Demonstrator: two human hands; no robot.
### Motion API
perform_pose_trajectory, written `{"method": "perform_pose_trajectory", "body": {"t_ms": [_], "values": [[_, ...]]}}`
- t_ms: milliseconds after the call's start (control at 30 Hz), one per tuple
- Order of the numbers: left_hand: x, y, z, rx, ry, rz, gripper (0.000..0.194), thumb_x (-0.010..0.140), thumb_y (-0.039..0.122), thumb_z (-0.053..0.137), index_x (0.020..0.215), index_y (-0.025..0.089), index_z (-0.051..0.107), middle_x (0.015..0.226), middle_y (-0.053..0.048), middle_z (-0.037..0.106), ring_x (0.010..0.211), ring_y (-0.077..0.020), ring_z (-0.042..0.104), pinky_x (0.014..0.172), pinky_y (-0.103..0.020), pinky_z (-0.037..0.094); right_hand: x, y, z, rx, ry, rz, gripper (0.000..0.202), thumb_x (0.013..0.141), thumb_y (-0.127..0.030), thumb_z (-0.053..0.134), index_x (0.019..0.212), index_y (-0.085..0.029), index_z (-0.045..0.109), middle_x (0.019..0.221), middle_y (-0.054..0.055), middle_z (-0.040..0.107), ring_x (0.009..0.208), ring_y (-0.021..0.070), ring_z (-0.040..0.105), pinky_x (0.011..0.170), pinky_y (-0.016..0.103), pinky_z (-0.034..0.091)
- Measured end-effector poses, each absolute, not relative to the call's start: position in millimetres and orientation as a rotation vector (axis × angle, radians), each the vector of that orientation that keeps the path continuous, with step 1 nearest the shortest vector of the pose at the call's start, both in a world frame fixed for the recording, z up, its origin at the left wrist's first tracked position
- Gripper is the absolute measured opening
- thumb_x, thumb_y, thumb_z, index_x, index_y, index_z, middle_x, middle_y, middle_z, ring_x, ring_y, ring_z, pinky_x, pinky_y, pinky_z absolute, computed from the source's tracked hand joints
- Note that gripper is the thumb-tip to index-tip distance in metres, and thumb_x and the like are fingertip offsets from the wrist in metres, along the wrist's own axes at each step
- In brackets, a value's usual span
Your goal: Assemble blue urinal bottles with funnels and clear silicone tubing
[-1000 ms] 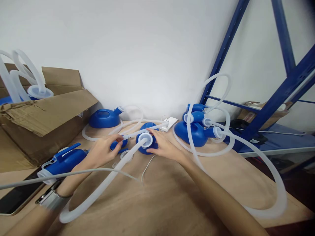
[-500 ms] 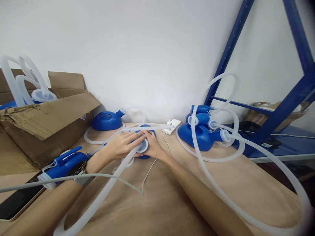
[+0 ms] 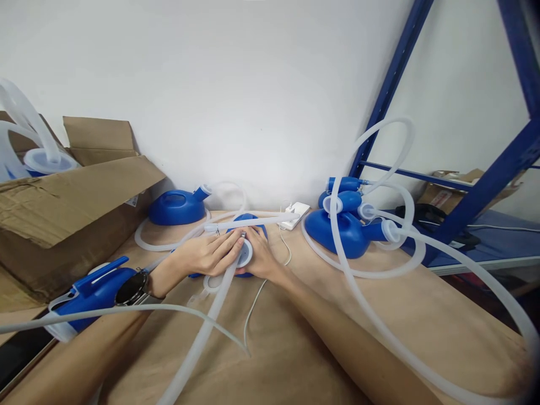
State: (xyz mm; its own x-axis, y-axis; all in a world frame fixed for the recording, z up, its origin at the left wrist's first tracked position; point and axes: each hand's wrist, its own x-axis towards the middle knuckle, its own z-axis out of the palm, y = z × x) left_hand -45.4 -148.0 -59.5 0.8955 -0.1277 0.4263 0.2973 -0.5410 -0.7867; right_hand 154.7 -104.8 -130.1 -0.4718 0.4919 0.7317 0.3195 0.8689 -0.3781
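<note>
A blue plastic urinal bottle (image 3: 245,217) lies in front of me at mid-table, largely hidden by my hands. Its round white cap (image 3: 244,256) faces me, and a translucent hose (image 3: 198,346) runs from it down toward the lower edge. My left hand (image 3: 213,253) reaches in from the left, fingertips pinched together at the cap's top edge; a tiny greyish piece shows there, too small to name. Wrapped around the cap's right side and the bottle behind it is my right hand (image 3: 262,256). Below my left hand lies a clear ring-shaped lid (image 3: 212,283).
Similar blue bottles stand at the back left (image 3: 177,209), beside my left wrist (image 3: 95,292), and piled at right (image 3: 337,233) with looping hoses. A cardboard box (image 3: 84,208) holds more at left. A white power strip (image 3: 295,216) sits by the wall; a blue shelf (image 3: 489,247) flanks the right.
The view has shifted slightly. My left fingers have drawn into a tighter pinch at the cap's top edge, and the hose now hangs straighter below the cap. My right hand stays around the bottle.
</note>
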Motion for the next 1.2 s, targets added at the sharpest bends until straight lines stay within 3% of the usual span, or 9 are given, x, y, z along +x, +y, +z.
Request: {"method": "perform_pose_trajectory", "body": {"t_ms": [200,367,500,633,767,900,1067,1200], "values": [[-45,-152,-57,-1.985,-0.088,-0.504,0.028,0.103,0.023,0.053,0.119,0.001,0.060,0.107,-0.027,0.077,0.102,-0.0313,0.078,0.080,-0.036,0.066,157,-108,-127,-0.584,-2.128,0.241,0.059,0.073,-0.044,0.078,0.122,-0.020,0.053,0.118,0.012,0.069,0.111,0.0322,0.064,0.106,0.051,0.041],[-43,-153,-56,-1.916,-0.061,-0.463,0.015,0.101,0.016,0.048,0.108,0.008,0.058,0.101,-0.027,0.078,0.096,-0.0309,0.079,0.073,-0.035,0.066,157,-107,-126,-0.561,-2.135,0.239,0.064,0.070,-0.045,0.082,0.122,-0.020,0.054,0.117,0.012,0.069,0.110,0.0335,0.064,0.104,0.052,0.042],[-42,-153,-58,-1.889,-0.094,-0.446,0.014,0.102,0.018,0.046,0.110,0.013,0.057,0.103,-0.021,0.079,0.098,-0.0280,0.079,0.074,-0.034,0.066,157,-106,-127,-0.585,-2.150,0.247,0.070,0.066,-0.043,0.085,0.124,-0.021,0.052,0.120,0.012,0.069,0.113,0.0342,0.064,0.106,0.052,0.041],[-43,-153,-59,-1.949,-0.091,-0.498,0.013,0.101,0.018,0.051,0.111,0.013,0.057,0.103,-0.022,0.079,0.094,-0.0283,0.079,0.073,-0.034,0.065,158,-104,-130,-0.582,-2.153,0.246,0.070,0.069,-0.038,0.083,0.129,-0.022,0.050,0.124,0.013,0.069,0.116,0.0331,0.064,0.109,0.052,0.040],[-43,-155,-51,-2.103,-0.216,-0.763,0.028,0.100,0.034,0.061,0.120,0.015,0.059,0.101,-0.015,0.080,0.087,-0.0252,0.079,0.074,-0.032,0.064,158,-101,-134,-0.515,-2.153,0.221,0.063,0.073,-0.043,0.082,0.124,-0.020,0.053,0.120,0.013,0.070,0.116,0.0323,0.065,0.112,0.053,0.039],[-37,-160,-40,-2.164,-0.385,-0.811,0.032,0.097,0.042,0.064,0.116,0.016,0.062,0.096,-0.010,0.080,0.073,-0.0228,0.078,0.063,-0.029,0.062,157,-105,-129,-0.504,-2.139,0.245,0.063,0.072,-0.043,0.085,0.122,-0.017,0.057,0.119,0.014,0.069,0.120,0.0339,0.064,0.117,0.056,0.035],[-37,-158,-42,-2.387,-0.727,-1.042,0.031,0.096,0.046,0.063,0.111,0.019,0.065,0.093,-0.007,0.080,0.073,-0.0227,0.077,0.063,-0.030,0.059,176,-112,-100,-0.505,-2.233,0.587,0.093,0.061,-0.052,0.092,0.138,-0.018,0.053,0.138,0.015,0.062,0.136,0.0345,0.053,0.119,0.053,0.036],[-36,-155,-39,-2.541,-1.089,-1.285,0.032,0.097,0.051,0.055,0.104,0.021,0.063,0.092,-0.005,0.077,0.067,-0.0194,0.072,0.059,-0.030,0.057,194,-102,-84,-0.347,-2.284,1.110,0.085,0.064,-0.043,0.090,0.139,-0.019,0.057,0.141,0.013,0.062,0.137,0.0315,0.055,0.118,0.050,0.040]]}}
